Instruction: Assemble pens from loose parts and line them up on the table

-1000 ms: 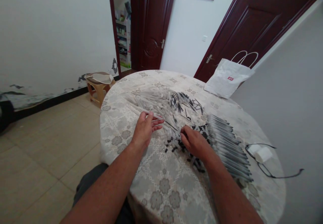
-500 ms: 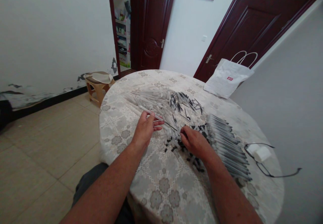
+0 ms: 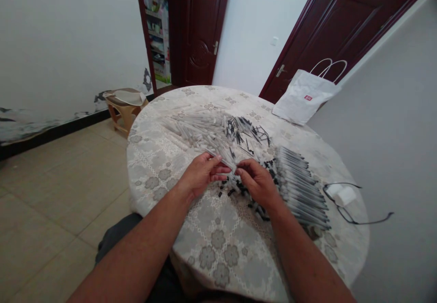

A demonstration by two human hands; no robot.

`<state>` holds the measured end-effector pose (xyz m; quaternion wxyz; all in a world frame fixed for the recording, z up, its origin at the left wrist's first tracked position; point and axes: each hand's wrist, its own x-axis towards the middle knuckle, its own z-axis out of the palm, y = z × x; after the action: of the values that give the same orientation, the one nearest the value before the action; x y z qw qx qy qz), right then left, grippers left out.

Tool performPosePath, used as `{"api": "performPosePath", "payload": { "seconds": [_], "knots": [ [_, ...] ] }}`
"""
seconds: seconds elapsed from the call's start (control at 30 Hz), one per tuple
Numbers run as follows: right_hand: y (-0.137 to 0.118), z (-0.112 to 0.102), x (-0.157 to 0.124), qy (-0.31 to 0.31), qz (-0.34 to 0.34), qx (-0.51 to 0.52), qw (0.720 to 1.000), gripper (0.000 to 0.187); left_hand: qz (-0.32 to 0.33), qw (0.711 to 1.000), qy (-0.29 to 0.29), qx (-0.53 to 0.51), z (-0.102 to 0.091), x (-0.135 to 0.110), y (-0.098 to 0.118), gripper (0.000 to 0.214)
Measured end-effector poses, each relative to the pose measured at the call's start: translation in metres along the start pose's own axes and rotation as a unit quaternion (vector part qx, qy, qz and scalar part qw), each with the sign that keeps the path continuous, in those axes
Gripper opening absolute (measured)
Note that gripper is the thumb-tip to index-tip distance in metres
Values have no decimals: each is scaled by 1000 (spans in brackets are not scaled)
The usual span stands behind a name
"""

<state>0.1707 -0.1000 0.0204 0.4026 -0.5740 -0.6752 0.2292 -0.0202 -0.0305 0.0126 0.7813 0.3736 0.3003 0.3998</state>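
A round table [image 3: 218, 244] with a flowered cloth holds a heap of clear pen barrels [image 3: 201, 132], thin black refills [image 3: 251, 134], small black caps [image 3: 242, 189] and a row of assembled pens [image 3: 300, 184]. My left hand [image 3: 201, 173] grips one clear pen barrel [image 3: 223, 162] between thumb and fingers. My right hand [image 3: 257, 182] is pinched right at that barrel's near end, its fingertips almost touching the left hand's. What the right fingers hold is too small to name.
Spectacles [image 3: 355, 203] and a small white object [image 3: 341, 194] lie at the table's right edge. A white paper bag [image 3: 303, 100] leans at the far side. A wooden stool [image 3: 124, 107] stands by the left wall. Dark doors [image 3: 201, 30] are behind.
My right hand has left the caps and come up to meet the left hand at the barrel's end. The left hand drew the barrel inward. The head camera tilted slightly.
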Motion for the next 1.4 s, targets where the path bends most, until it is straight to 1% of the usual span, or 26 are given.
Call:
{"api": "performPosePath", "payload": {
  "seconds": [0.07,0.1,0.2,0.27,0.33,0.37,0.43,0.5,0.6,0.67,0.77,0.83,0.93,1.0,1.07,1.13,1.2,1.3,1.4],
  "knots": [
    [4,5,0,0,15,38,999,22,-31,999,-33,-18,1,-2,-1,24],
    [6,7,0,1,20,51,999,23,-41,998,-41,-27,1,-2,-1,23],
    [6,7,0,8,23,60,998,23,-43,997,-32,-64,-1,-1,0,20],
    [1,4,-1,-1,2,15,1000,21,-34,995,-11,-94,-3,2,2,19],
    [-6,0,-2,-53,-44,-58,996,18,-22,992,23,-119,-5,5,3,17],
    [-10,-1,-3,-93,-71,-97,988,16,-16,991,39,-125,-6,6,4,16],
    [-17,0,-4,-176,-111,-168,964,15,-4,990,62,-128,-7,7,5,15],
    [-22,4,-6,-234,-122,-241,934,16,8,990,72,-123,-7,7,5,15],
    [-26,13,-6,-273,-114,-326,898,14,22,990,83,-111,-6,7,4,16],
    [-27,19,-6,-282,-104,-353,886,13,30,990,89,-102,-5,6,4,16],
    [-27,24,-5,-278,-92,-371,881,14,41,991,90,-95,-5,6,4,18],
    [-27,25,-5,-266,-96,-363,888,14,45,991,91,-93,-5,5,4,19],
    [-27,22,-5,-237,-107,-330,908,13,43,991,89,-93,-6,5,4,18],
    [-27,20,-6,-228,-108,-322,912,13,40,991,89,-93,-6,5,4,17],
    [-28,19,-7,-244,-113,-331,904,12,42,991,92,-90,-6,5,4,17],
    [-29,19,-8,-270,-124,-345,890,12,46,990,97,-86,-6,5,4,16],
    [-30,21,-9,-282,-133,-362,879,14,50,990,101,-82,-5,5,4,15],
    [-31,24,-10,-288,-137,-375,870,17,53,990,102,-79,-6,5,4,16],
    [-34,24,-12,-304,-137,-377,864,14,55,990,105,-79,-5,5,6,18]
  ]
}}
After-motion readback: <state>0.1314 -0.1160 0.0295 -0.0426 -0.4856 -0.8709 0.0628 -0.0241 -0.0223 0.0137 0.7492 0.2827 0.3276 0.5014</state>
